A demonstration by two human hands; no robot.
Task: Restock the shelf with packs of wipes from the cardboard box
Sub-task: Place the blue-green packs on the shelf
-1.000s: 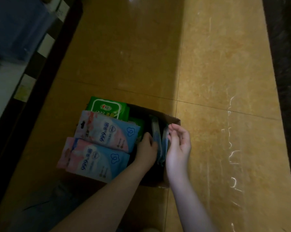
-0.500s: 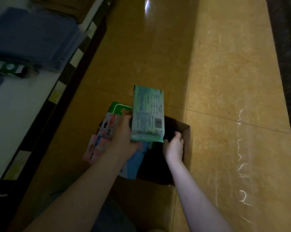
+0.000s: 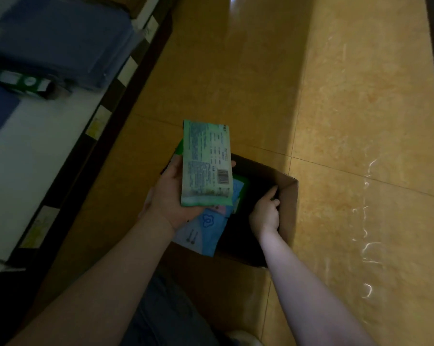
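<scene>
Under the cardboard box (image 3: pixel 289 208) spreads the yellow tiled floor (image 3: pixel 360 121), and left of the box runs the white shelf (image 3: pixel 36 151). Inside the box, on its left side, lies a blue pack (image 3: pixel 206 228). Above that side I grip a green pack of wipes (image 3: pixel 206 166), barcode up, in my left hand (image 3: pixel 171 193). My right hand (image 3: pixel 265 211) reaches in along the box's right wall, fingers curled; whether it holds anything I cannot tell.

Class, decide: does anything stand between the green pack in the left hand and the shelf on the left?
Nothing visible does. The left hand holds the green pack above the cardboard box; only bare floor lies between it and the shelf.
</scene>
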